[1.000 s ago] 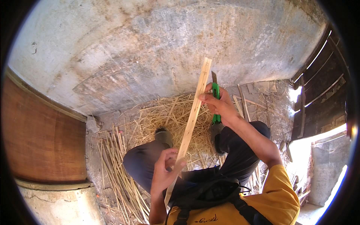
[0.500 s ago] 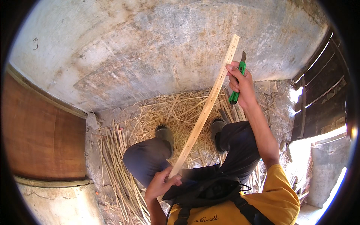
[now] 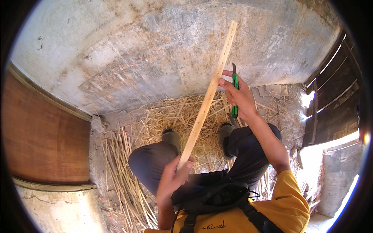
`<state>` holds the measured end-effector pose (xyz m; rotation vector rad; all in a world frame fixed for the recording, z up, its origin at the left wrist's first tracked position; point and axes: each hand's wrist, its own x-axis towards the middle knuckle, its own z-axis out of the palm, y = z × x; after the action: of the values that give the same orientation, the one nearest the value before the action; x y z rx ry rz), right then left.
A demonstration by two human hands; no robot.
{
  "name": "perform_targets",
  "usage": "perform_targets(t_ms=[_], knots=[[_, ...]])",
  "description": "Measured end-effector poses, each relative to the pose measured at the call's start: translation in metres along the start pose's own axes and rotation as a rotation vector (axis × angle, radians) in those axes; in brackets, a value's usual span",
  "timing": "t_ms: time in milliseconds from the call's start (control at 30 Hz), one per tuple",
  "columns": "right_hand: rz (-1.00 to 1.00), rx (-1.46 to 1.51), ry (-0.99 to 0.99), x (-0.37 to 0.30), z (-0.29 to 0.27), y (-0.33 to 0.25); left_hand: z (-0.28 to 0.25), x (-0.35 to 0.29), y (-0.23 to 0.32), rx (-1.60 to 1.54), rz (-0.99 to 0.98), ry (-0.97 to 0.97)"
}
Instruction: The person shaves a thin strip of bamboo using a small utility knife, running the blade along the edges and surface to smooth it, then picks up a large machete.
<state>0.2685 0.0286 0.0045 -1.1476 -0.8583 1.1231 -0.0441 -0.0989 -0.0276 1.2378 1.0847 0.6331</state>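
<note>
Slanting, a long, pale, dark-flecked strip (image 3: 210, 92)

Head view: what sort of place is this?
Probably a rough shed or outbuilding used as a work corner: a stained bare wall, straw-like strips heaped near the feet, and dark boards with bright gaps on the right.

From my remote seat I take this for a rough shed used as a workshop. The wall (image 3: 136, 58) ahead is bare, stained and scuffed, and at the right daylight leaks between dark boards (image 3: 335, 103) — hardly a finished room. Straw-like scraps (image 3: 192, 116) litter the dusty floor (image 3: 286, 126), and long thin sticks (image 3: 126, 182) lie heaped at the left. I also see a green cutter (image 3: 235, 80) beside a wooden strip (image 3: 210, 97) — signs of handwork.
</note>
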Motion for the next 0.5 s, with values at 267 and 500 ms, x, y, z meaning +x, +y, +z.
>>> perform_targets(t_ms=[267,500], knots=[[-0.041,0.204,0.063,0.018,-0.022,-0.003,0.014,0.016,0.015,0.158,0.150,-0.083],[-0.224,0.227,0.240,0.042,-0.066,-0.023,-0.018,-0.002,-0.017,0.194,0.014,-0.198]])
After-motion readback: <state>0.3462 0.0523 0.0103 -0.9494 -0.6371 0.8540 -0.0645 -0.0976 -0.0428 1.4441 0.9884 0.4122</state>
